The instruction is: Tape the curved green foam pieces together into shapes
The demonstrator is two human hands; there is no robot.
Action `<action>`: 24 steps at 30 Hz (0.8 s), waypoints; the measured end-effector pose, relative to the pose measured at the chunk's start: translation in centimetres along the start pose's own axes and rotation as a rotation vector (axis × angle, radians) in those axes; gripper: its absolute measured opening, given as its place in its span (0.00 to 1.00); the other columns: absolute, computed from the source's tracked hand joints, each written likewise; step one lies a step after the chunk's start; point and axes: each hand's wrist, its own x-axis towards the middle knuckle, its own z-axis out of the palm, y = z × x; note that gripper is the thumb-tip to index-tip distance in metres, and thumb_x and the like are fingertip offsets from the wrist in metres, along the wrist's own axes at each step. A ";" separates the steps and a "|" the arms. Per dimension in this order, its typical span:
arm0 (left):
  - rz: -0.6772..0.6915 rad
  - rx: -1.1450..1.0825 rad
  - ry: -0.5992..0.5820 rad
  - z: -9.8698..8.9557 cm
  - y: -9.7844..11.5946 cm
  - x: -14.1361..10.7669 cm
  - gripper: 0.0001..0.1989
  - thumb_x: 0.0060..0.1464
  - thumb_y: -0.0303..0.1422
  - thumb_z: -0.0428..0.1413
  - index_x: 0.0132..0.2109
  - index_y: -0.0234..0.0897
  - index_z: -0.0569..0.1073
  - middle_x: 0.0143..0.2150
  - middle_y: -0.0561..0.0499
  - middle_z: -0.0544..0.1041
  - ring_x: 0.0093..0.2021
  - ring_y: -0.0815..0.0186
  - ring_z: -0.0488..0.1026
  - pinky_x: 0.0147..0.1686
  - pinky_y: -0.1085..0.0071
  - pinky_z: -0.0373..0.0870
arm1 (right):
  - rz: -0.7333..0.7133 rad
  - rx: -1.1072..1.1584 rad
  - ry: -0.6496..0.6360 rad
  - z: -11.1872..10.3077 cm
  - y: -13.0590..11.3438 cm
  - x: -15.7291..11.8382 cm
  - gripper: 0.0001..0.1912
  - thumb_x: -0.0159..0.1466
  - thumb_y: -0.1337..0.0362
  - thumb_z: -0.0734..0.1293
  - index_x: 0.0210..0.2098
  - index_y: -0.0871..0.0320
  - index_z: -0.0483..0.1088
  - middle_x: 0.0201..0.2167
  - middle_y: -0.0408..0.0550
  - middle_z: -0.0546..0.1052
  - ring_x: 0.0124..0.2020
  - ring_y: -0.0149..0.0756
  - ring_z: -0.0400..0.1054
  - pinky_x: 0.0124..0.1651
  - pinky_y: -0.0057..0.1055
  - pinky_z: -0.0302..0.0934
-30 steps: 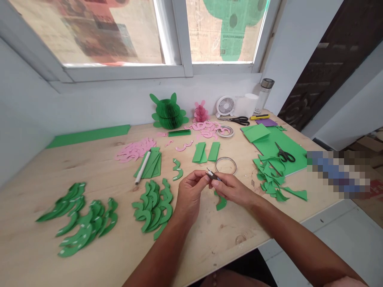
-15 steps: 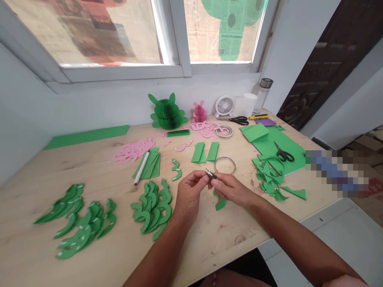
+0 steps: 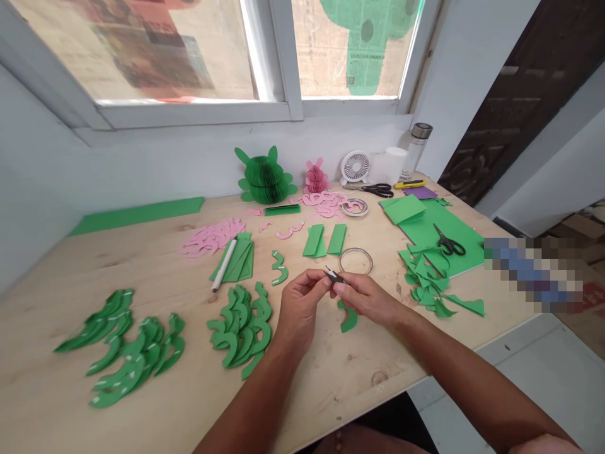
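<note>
Over the table's front middle, my right hand (image 3: 366,297) is closed on a small dark tool (image 3: 335,276) with a light tip. My left hand (image 3: 305,302) meets it, thumb and fingers pinched beside the tool's tip; whatever lies between them is too small to make out. Under my right hand lies a curved green paper piece (image 3: 348,318), partly hidden. A ring of tape (image 3: 355,251) rests just beyond my hands. Left of them are a wavy green piece with white strips (image 3: 279,268) and a pile of wavy green pieces (image 3: 240,325).
Green pieces with white marks (image 3: 135,359) spread at the left. Behind are pink cutouts (image 3: 217,237), a white marker (image 3: 224,265), a green honeycomb figure (image 3: 265,180) and a small fan (image 3: 355,167). Black scissors (image 3: 448,243) and green scraps (image 3: 428,277) lie right.
</note>
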 end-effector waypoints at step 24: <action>0.013 -0.005 -0.023 -0.1 -0.2 0.0 0.02 0.44 0.28 0.61 0.28 0.35 0.74 0.24 0.55 0.74 0.27 0.72 0.68 0.33 0.74 0.65 | -0.043 -0.130 0.055 0.0 -0.3 0.1 0.17 0.65 0.53 0.56 0.31 0.60 0.64 0.19 0.37 0.58 0.20 0.23 0.50 0.21 0.23 0.46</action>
